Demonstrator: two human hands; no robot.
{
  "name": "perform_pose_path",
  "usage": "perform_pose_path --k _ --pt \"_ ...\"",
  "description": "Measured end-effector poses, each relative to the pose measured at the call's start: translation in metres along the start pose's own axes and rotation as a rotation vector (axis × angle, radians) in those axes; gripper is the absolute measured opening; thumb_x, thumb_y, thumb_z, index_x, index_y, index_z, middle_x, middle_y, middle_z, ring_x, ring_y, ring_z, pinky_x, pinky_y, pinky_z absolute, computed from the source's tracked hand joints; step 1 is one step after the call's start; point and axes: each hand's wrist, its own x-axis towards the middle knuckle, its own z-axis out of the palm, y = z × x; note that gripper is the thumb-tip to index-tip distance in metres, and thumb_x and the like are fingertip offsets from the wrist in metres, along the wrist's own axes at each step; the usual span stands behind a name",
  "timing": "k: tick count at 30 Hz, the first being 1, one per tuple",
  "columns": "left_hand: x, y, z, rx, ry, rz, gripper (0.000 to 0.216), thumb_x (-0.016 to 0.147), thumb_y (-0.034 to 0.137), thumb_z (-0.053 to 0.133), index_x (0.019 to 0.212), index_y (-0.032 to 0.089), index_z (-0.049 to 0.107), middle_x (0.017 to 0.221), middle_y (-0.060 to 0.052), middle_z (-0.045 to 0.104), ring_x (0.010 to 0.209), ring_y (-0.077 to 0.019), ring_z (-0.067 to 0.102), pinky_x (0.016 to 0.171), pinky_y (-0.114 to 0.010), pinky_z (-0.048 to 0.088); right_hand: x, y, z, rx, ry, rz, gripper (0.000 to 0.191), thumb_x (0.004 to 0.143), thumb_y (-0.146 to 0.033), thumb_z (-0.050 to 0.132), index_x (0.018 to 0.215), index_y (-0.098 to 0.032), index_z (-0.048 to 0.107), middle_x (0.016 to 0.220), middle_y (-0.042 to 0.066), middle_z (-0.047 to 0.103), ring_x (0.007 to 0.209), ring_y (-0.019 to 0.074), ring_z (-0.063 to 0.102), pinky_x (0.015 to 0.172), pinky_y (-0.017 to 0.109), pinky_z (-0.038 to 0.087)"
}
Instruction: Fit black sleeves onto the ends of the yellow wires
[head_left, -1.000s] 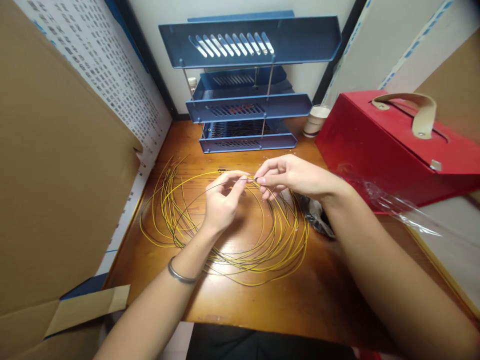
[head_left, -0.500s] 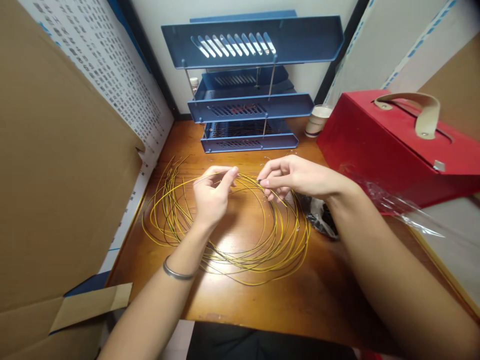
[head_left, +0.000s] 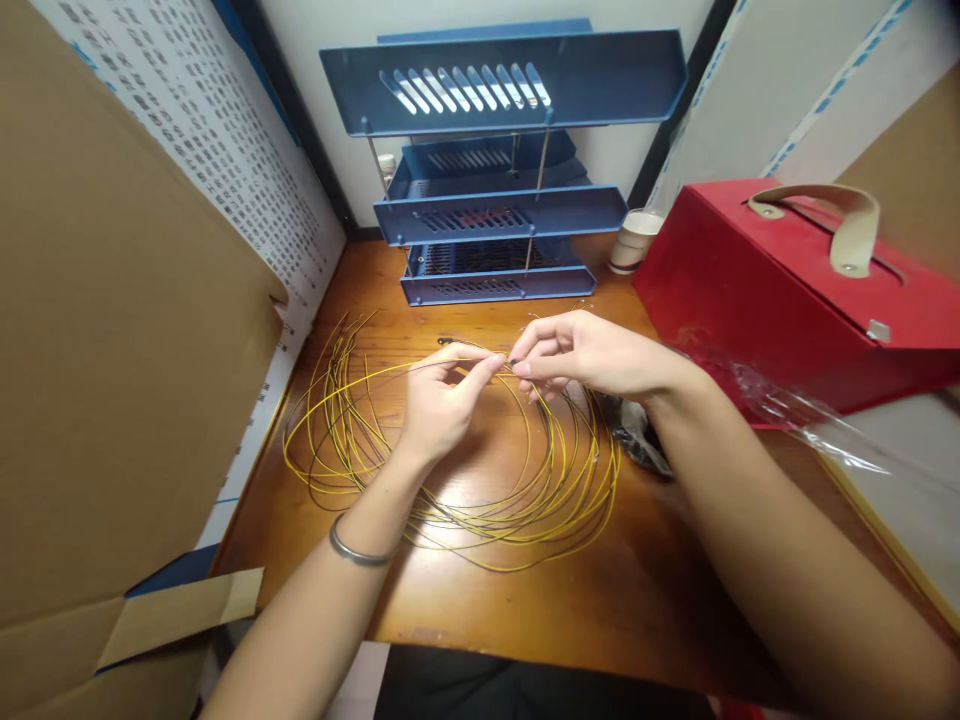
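Note:
A loose coil of thin yellow and dark wires (head_left: 517, 520) lies in a wide ring on the wooden table, under both hands. My left hand (head_left: 442, 405) pinches yellow wire between thumb and index finger at the back of the ring. Just beside its fingertips, my right hand (head_left: 562, 350) is closed in a pinch on a small black piece (head_left: 514, 362), too small to name, by the wires. Another small black item with a hole in its end (head_left: 445, 341) shows behind my left knuckles. The undersides of both hands' fingers are hidden.
A blue tiered tray rack (head_left: 502, 285) stands at the back, with a paper cup (head_left: 634, 240) beside it. On the right are a red box with a handle (head_left: 750, 290) and a clear bag of black things (head_left: 637, 435). Cardboard (head_left: 127, 330) walls the left side.
My left hand has slid right along the wire, up to the right fingertips. The black item behind the left knuckles has come into view. My right hand has shifted slightly left.

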Motion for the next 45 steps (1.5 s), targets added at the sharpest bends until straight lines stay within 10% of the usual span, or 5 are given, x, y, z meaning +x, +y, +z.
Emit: perform_pose_path --k 33,38,45 --pt "0.003 -0.003 0.0 -0.102 0.099 0.025 0.017 0.081 0.032 0.076 0.081 0.016 0.072 0.074 -0.002 0.071 0.061 -0.0099 0.064 0.059 -0.021 0.051 -0.025 0.02 0.013 0.018 0.152 -0.015 0.024 0.076 -0.035 0.075 0.086 -0.015 0.064 0.068 0.003 0.07 0.061 0.0138 0.063 0.062 0.027 0.049" --pt "0.004 -0.005 -0.001 -0.098 0.093 0.014 0.02 0.08 0.035 0.076 0.081 0.015 0.07 0.074 -0.003 0.071 0.056 -0.0087 0.062 0.054 -0.02 0.05 -0.064 0.048 0.042 0.078 0.381 0.064 0.029 0.073 -0.037 0.076 0.09 -0.016 0.064 0.071 0.003 0.068 0.061 0.0145 0.063 0.06 0.027 0.051" --pt "0.0 -0.007 0.004 -0.079 0.011 -0.03 0.02 0.081 0.035 0.074 0.081 0.015 0.07 0.075 -0.003 0.07 0.06 -0.0097 0.062 0.056 -0.021 0.05 -0.135 0.085 0.047 -0.265 1.092 0.218 0.042 0.073 -0.05 0.068 0.102 -0.019 0.074 0.084 0.007 0.071 0.058 0.017 0.061 0.059 0.033 0.05"
